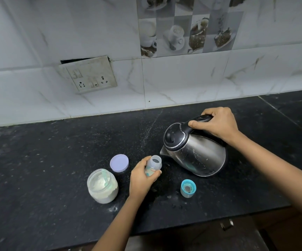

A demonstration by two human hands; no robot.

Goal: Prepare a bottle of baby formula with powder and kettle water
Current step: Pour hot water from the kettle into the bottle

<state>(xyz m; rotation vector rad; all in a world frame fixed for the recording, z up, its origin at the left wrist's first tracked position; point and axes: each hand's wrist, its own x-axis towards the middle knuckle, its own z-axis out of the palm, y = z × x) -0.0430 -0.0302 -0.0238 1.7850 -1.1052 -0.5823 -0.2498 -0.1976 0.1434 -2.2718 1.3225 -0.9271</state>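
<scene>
Steel kettle [194,151], handle gripped by the right hand [217,125], tips toward the uncapped bottle [153,166] clasped in left-hand fingers [141,178]; capping and mixing appear left.

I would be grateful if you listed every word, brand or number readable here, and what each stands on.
"Luv": on the baby bottle gripped by the left hand; the letters after it are out of sight.
Kettle: no readable marking.
Switch plate: no text visible.
</scene>
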